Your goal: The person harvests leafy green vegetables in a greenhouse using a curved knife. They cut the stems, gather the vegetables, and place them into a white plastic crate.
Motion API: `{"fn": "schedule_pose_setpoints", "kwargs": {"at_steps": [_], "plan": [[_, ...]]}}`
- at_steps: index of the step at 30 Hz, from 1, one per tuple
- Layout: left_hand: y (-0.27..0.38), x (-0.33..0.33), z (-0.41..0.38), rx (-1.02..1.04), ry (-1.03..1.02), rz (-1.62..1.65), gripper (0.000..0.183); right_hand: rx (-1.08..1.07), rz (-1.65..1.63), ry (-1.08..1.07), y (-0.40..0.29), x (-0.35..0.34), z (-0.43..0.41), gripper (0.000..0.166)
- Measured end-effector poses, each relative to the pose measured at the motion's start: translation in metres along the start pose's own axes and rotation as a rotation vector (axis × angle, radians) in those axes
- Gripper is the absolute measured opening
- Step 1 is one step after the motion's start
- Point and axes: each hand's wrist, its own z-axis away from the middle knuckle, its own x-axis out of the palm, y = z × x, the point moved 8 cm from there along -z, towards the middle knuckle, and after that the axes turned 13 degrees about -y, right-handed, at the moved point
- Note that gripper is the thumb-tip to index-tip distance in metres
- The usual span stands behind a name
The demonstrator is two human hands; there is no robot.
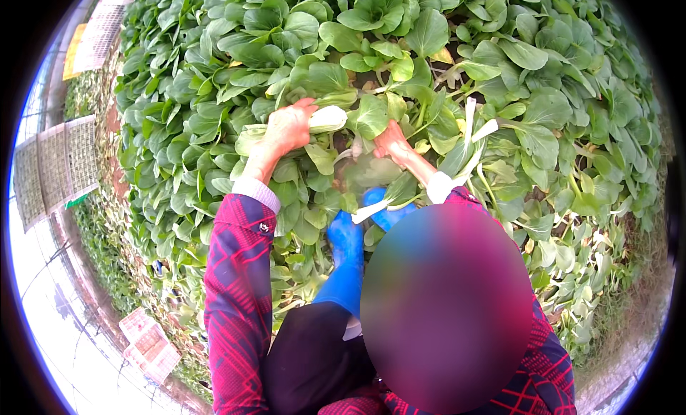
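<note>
My left hand (289, 124) is closed around a bok choy (328, 119), its pale, thick base pointing right. More leaves and a light green stalk show on the other side of the fist. My right hand (394, 143) reaches low among the plants, just right of that base, beside a broad green leaf (371, 116). Leaves cover its fingertips, so whether it grips anything is hidden. Detached leaves with white stalks (472, 142) lie near my right wrist. Another white-stalked leaf (371, 210) rests by my boots.
Dense rows of standing bok choy (177, 120) spread ahead and to both sides. My blue boots (345, 238) are planted among low leaves. Along the left edge are a pink plastic crate (150, 344), a pale perforated crate (56, 166) and another crate (102, 32). Yellowed leaves litter the ground.
</note>
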Motion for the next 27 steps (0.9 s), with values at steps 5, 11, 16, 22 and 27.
{"fn": "schedule_pose_setpoints", "kwargs": {"at_steps": [5, 11, 16, 22, 27], "plan": [[0.001, 0.001, 0.0, 0.013, 0.012, -0.022, 0.051, 0.076, 0.035, 0.083, -0.013, 0.01, 0.002, 0.022], [0.024, -0.008, 0.025, 0.114, 0.178, -0.131, 0.039, 0.15, 0.601, 0.008, -0.021, -0.006, 0.023, 0.026], [0.072, -0.018, 0.08, 0.202, 0.454, -0.42, 0.033, -0.204, 0.217, 0.295, -0.058, -0.024, 0.063, 0.027], [0.105, -0.019, 0.133, 0.2, 0.506, -0.636, 0.043, -0.124, -0.149, 0.163, -0.082, 0.0, 0.06, 0.039], [0.131, -0.016, 0.153, 0.291, 0.51, -0.618, 0.055, -0.1, -0.069, 0.113, -0.064, -0.004, 0.069, 0.035]]}}
